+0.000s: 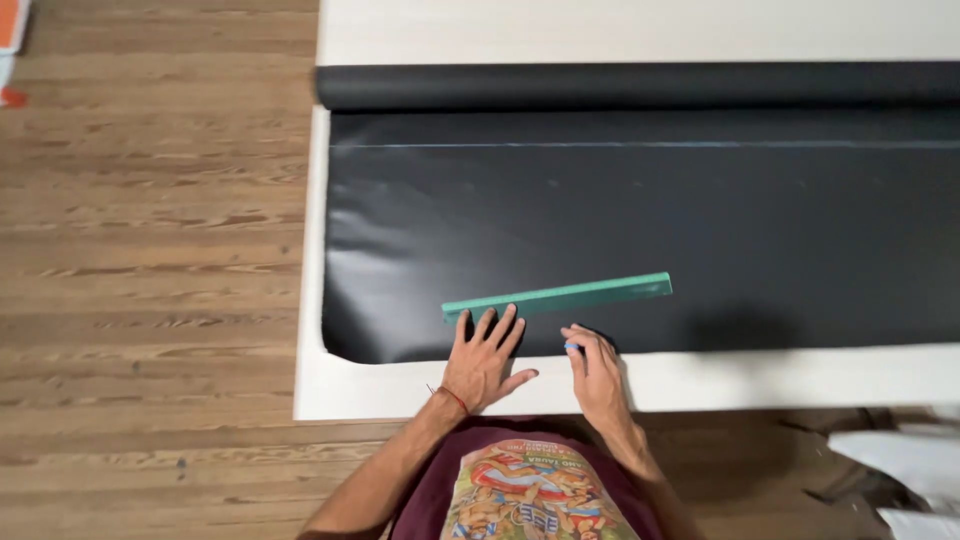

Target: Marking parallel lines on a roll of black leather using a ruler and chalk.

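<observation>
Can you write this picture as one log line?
left hand: flat by green ruler | right hand: pinching small blue piece | black sheet: partly unrolled

Matt black sheet with faint sheen, translucent green plastic ruler, smooth white table, grainy wood floor

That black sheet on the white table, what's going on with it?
A person leans over a black sheet, partly unrolled from a roll across a white table. The left hand lies flat, fingers spread, at the near end of a green ruler lying on the sheet. The right hand pinches a small blue piece, maybe chalk, at the sheet's near edge. A faint pale line runs near the roll.
</observation>
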